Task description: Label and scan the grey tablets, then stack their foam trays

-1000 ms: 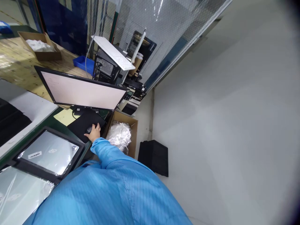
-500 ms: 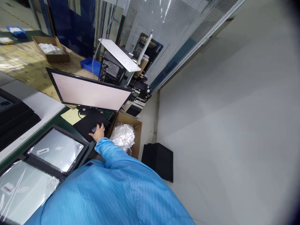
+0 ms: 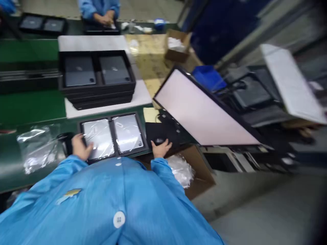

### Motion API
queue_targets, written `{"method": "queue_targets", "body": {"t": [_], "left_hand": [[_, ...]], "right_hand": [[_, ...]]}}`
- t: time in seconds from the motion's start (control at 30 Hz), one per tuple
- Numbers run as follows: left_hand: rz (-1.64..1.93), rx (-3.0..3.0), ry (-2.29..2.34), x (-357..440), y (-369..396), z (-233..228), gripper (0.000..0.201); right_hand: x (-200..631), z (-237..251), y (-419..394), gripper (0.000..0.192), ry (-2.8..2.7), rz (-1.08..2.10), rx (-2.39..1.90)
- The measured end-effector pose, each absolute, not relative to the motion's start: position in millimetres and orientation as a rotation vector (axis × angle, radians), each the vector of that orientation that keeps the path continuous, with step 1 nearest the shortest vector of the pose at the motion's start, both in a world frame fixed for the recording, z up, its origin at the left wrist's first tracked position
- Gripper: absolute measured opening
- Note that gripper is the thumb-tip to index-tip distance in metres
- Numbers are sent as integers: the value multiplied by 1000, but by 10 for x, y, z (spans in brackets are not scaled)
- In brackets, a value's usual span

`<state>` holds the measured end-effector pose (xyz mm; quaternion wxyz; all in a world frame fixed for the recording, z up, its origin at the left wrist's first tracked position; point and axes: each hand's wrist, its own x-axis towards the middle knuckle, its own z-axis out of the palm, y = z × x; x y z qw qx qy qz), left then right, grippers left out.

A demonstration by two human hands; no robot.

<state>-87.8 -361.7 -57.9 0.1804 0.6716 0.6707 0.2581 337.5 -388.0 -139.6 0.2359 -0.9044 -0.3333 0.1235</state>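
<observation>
An electronics factory packing line: a green conveyor belt (image 3: pixel 30 105), stacked black trays (image 3: pixel 97 85) holding tablets (image 3: pixel 102 136), a monitor (image 3: pixel 201 109), and a co-worker (image 3: pixel 99 10) in a blue smock opposite.

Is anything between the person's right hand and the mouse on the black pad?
Nothing visible. The right hand lies at the near edge of the black pad, fingers spread just short of the mouse. The left hand rests on the wrapped tray.

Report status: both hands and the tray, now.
Left hand open on the tray, at its left edge. Right hand open at the mouse on its black pad. Loose plastic bag left of the tray.
</observation>
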Motion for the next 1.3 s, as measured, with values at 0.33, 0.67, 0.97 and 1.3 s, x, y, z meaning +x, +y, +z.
{"method": "queue_targets", "body": {"t": [0.33,0.67,0.97,1.3], "left_hand": [[-190,2057,1545,-167,-3785,-934,123],[393,1734,1459,-481,-3910,-972,41],[1319,393,1491,-1242,-4091,-978,62],[1389,95,1395,-1291,-4094,-845,42]], "right_hand": [[3475,-1299,-4039,107,-1185,99,-2299],[2527,-724,-3338,47,-1633,338,-1704],[915,-782,-3197,8,-1366,1734,-1701],[299,-878,-2831,20,-1012,1767,-1979]]}}
